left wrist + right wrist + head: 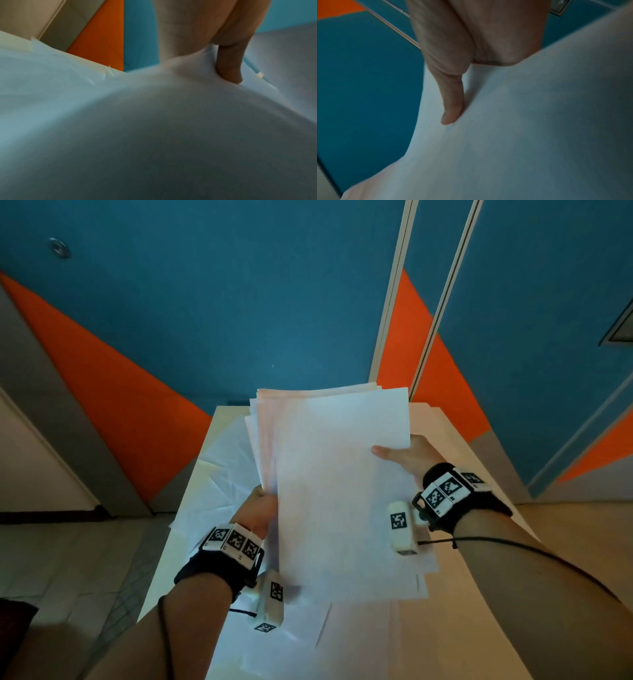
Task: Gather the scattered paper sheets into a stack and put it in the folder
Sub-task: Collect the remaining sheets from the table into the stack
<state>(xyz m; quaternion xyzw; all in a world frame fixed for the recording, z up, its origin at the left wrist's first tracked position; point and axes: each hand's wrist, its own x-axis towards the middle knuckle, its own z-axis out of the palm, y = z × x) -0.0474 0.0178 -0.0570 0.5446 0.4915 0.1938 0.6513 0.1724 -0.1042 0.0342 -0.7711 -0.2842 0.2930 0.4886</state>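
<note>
You're mid-gather: left hand (260, 510) & right hand (407, 455) both pinch the uneven paper stack (335, 487); next, square edges, collect loose sheets (226, 470) on surface (455, 628).

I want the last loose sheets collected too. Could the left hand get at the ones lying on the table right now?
Probably not yet. The left hand grips the held stack, as does the right hand. The loose sheets lie close, uncovered, on the table, so freeing that grip should suffice.

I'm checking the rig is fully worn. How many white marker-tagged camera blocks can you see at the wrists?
2. One white block camera hangs under the left wrist, near the left hand; the other white block sits beside the right wrist, near the right hand. Both hands grip the white paper stack.
</note>
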